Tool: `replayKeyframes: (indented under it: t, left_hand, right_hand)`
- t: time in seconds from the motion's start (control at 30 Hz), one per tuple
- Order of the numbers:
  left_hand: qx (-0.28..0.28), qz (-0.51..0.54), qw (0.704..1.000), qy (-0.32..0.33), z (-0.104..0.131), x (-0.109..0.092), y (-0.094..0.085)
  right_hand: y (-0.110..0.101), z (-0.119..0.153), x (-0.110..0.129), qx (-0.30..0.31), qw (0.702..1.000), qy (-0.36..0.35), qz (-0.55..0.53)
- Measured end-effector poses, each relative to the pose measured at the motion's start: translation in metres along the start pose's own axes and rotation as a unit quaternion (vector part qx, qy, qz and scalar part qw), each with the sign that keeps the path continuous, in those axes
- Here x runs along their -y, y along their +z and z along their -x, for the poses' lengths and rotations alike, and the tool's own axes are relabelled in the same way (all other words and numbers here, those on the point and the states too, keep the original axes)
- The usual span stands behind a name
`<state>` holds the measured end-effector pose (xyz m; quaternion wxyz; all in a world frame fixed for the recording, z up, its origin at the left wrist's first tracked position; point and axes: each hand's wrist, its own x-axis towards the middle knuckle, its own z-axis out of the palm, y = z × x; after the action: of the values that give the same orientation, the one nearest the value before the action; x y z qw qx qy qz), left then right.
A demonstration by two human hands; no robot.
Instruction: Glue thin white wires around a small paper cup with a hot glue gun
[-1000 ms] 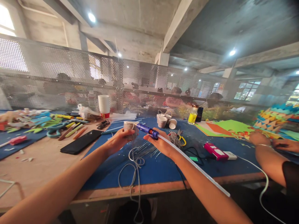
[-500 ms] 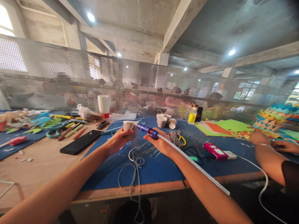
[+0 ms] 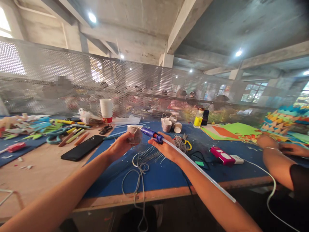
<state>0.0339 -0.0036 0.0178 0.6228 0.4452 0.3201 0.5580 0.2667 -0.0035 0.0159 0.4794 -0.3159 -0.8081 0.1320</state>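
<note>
Small cup and glue gun held over a crowded bench

Head view: left hand pinches a small cup above the blue mat, fingers closed round its side. Right hand is wrapped around a purple glue gun, nozzle at the cup's rim; can't tell if they touch. Long glue stick runs back over the right forearm.

In the way, from where I stand: loose grey cord looping over the near table edge, clear strands below the hands, black phone left. Beyond: handled cups, one tipped cup, yellow-handled scissors, bottle. Right: pink box, then a co-worker's hand by green paper.

Room: mat stretches between left forearm and cord, and between right forearm and pink box. Perforated partition bounds the far side.
</note>
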Motion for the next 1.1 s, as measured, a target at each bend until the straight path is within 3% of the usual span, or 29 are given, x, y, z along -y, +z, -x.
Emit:
replayKeyframes:
  t: [0.33,0.63,1.1]
  left_hand:
    - [0.000,0.016,1.000,0.002,-0.0009,-0.0009,-0.0014]
    - [-0.020,-0.079,0.997,0.016,-0.0025,0.0032,-0.0014]
    - [-0.020,-0.053,0.998,0.016,-0.0025,0.0034,-0.0018]
  right_hand:
    - [0.0006,-0.0002,0.0009,-0.007,1.000,-0.003,0.000]
    - [-0.0017,-0.0003,0.0022,-0.008,1.000,-0.003,-0.001]
    - [0.0012,0.0013,0.0032,0.008,1.000,0.018,0.020]
